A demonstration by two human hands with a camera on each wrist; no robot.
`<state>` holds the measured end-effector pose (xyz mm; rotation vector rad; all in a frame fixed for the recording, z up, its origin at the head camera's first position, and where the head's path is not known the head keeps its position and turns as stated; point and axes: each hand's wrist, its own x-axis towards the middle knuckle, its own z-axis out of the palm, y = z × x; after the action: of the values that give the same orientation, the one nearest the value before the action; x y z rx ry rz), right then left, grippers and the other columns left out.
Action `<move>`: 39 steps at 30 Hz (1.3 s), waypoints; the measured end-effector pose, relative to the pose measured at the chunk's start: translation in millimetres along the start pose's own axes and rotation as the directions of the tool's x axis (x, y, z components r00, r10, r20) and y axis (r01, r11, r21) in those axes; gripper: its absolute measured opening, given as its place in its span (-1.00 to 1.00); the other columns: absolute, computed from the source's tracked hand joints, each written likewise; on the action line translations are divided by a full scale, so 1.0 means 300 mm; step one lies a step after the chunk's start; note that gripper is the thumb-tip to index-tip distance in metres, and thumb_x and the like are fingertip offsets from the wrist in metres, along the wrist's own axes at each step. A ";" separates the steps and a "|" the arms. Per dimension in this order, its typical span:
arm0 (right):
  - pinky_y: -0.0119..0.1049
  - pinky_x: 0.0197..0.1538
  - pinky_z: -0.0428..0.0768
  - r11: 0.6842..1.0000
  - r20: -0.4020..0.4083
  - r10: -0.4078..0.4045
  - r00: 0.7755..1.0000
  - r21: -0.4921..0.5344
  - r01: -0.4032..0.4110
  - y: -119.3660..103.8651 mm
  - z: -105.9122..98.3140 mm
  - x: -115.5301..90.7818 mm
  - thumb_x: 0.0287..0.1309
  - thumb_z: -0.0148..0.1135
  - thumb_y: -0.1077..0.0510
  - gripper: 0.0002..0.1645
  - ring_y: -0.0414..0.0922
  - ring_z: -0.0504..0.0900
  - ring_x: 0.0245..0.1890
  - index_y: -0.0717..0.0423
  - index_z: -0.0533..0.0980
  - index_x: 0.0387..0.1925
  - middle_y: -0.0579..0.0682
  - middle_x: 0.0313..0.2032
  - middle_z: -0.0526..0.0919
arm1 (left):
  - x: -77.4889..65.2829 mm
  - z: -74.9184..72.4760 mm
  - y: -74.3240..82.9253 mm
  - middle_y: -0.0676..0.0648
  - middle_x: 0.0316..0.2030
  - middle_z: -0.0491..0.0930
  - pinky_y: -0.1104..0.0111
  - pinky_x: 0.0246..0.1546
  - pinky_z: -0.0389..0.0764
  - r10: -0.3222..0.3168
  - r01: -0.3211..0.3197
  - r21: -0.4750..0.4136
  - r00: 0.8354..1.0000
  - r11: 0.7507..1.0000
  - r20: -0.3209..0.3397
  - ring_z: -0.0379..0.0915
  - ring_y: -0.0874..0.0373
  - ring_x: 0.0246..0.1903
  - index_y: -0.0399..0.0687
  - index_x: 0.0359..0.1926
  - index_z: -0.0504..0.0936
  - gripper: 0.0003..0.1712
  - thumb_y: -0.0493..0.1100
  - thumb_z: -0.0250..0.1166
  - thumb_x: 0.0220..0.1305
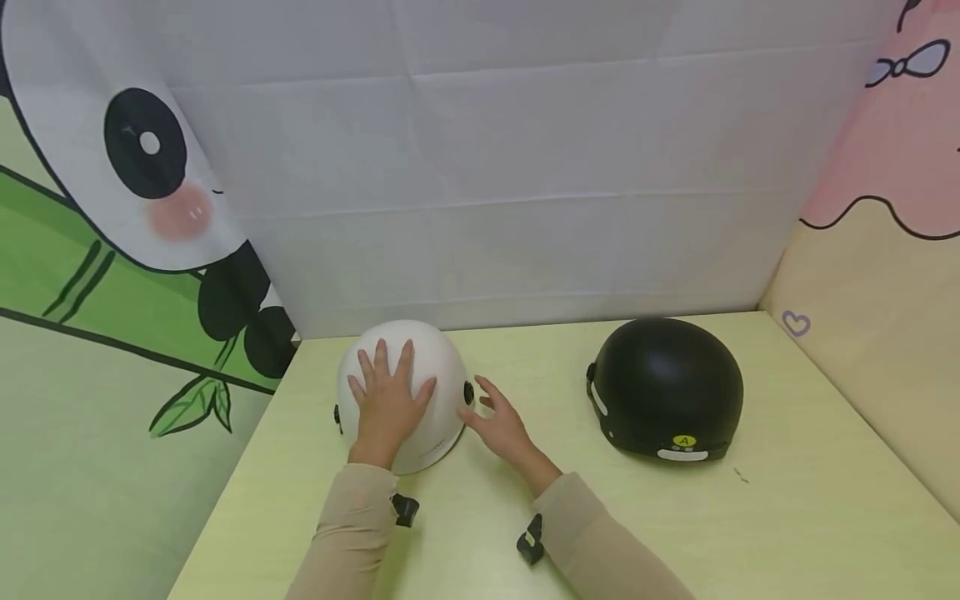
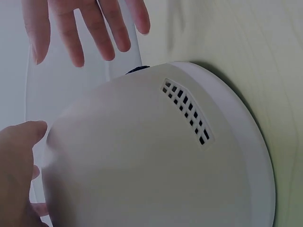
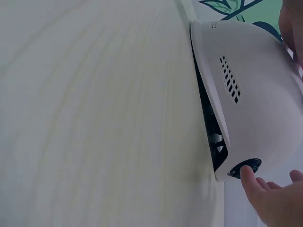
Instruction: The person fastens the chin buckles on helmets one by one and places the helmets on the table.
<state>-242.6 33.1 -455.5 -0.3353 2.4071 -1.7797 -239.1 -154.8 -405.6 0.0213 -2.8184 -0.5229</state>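
Observation:
A white helmet (image 1: 442,354) rests dome up at the back left of the pale table. My left hand (image 1: 387,408) lies on its dome with the fingers spread wide. Just right of the helmet is my right hand (image 1: 504,423), its fingers held apart and loosely bent beside a round black side fitting (image 1: 468,392). In the right wrist view, the thumb overlaps that fitting (image 3: 245,166), and a dark gap shows beneath the helmet's rim. A slotted vent (image 2: 188,112) is visible on the shell in the left wrist view. The helmet's inside is mostly hidden.
A black helmet (image 1: 667,383) with a yellow round sticker stands to the right on the table (image 1: 480,517). Behind the table hangs a white cloth (image 1: 510,200). Printed cartoon panels flank both sides. A small dark mark (image 1: 741,475) lies near the black helmet.

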 end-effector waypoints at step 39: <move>0.15 0.28 0.21 0.995 0.030 0.024 0.999 0.092 -0.026 0.024 0.109 0.082 0.14 0.40 -0.09 0.10 0.22 0.06 0.41 0.06 -0.02 0.52 0.17 0.47 -0.01 | 0.024 0.018 -0.073 -0.30 0.48 -0.27 -0.49 0.08 -0.22 -0.079 0.079 -0.033 0.997 0.996 0.004 -0.52 -0.42 0.40 0.06 0.53 0.05 -0.03 0.45 0.00 0.28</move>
<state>-259.5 -1.3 -471.4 -0.3170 2.2900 -1.8547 -248.2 -173.9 -416.2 0.1259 -2.8201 -0.5881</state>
